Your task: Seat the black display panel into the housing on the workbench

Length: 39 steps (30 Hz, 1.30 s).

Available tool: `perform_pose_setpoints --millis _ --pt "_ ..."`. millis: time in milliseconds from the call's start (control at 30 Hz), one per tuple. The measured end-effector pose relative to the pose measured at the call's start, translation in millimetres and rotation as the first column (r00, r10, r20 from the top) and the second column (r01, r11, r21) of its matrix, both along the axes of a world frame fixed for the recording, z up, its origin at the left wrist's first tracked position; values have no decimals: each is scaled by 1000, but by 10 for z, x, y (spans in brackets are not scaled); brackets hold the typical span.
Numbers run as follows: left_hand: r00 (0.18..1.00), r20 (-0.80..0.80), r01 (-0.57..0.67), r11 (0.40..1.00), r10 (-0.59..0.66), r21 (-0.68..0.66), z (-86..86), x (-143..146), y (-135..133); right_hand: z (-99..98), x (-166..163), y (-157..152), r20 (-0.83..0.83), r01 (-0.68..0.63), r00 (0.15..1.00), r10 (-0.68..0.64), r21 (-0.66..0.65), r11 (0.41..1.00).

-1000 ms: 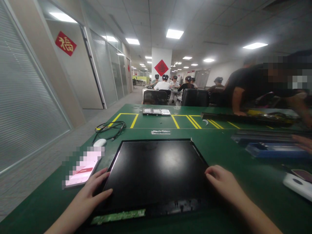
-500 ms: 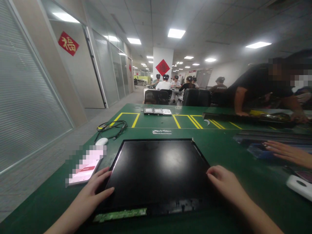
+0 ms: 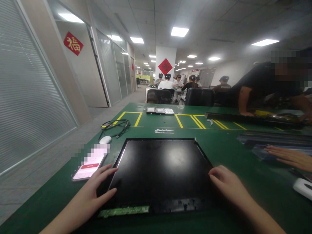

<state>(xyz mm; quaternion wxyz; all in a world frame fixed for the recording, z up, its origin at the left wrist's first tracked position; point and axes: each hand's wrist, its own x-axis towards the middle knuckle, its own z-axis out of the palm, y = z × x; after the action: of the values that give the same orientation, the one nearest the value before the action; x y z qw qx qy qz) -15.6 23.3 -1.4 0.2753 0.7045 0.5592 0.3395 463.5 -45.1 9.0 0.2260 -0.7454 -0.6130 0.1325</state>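
Note:
A black display panel [image 3: 156, 172] lies flat in its dark frame on the green table, with a strip of green circuit board [image 3: 124, 211] along its near edge. At the panel's left edge is my left hand [image 3: 97, 188], fingers and thumb spread, the fingertips over the rim. My right hand [image 3: 226, 182] has its fingers curled, thumb and forefinger pinching the panel's right edge. Just beyond my left hand lies a phone [image 3: 90, 165] with a lit pink screen, and a white mouse [image 3: 105, 140] sits behind it.
A coiled black cable [image 3: 115, 126] lies at the left, and several hard drives [image 3: 160, 111] stand in a row at the back. Another person's hand [image 3: 290, 156] rests at the right near a white device [image 3: 303, 188]. A person in dark clothes [image 3: 260, 81] leans over the far right.
The view has shifted slightly, so the scene sits a little further right. My left fingertips have moved inward over the panel's left rim. My right hand keeps its place at the right edge.

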Motion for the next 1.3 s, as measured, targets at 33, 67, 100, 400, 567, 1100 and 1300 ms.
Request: perform_pose_setpoints --millis 33,67,100,400,567,1100,1300 --pt "999 -41 21 1000 -20 21 72 -13 -11 2 -3 2 0 -2 1000 2 -3 1000" --pt "995 -77 61 998 -59 17 139 -27 -20 5 -7 3 -2 -3 1000 3 -8 1000" --pt "992 -99 78 997 -77 11 197 -40 -27 9 -10 5 -5 -3 1000 3 -13 1000" --pt "901 -331 319 945 -279 72 201 -140 3 -14 5 -1 4 3 1000 -3 -12 1000" --pt "805 -461 463 882 -374 92 183 -195 34 -37 27 5 -1 -8 1000 8 -2 1000" --pt "788 -505 479 866 -353 142 89 -263 58 -29 23 1 0 2 1000 -2 6 1000" --pt "780 -510 493 858 -363 145 -1 -375 85 -46 34 4 -4 5 1000 -5 0 1000"
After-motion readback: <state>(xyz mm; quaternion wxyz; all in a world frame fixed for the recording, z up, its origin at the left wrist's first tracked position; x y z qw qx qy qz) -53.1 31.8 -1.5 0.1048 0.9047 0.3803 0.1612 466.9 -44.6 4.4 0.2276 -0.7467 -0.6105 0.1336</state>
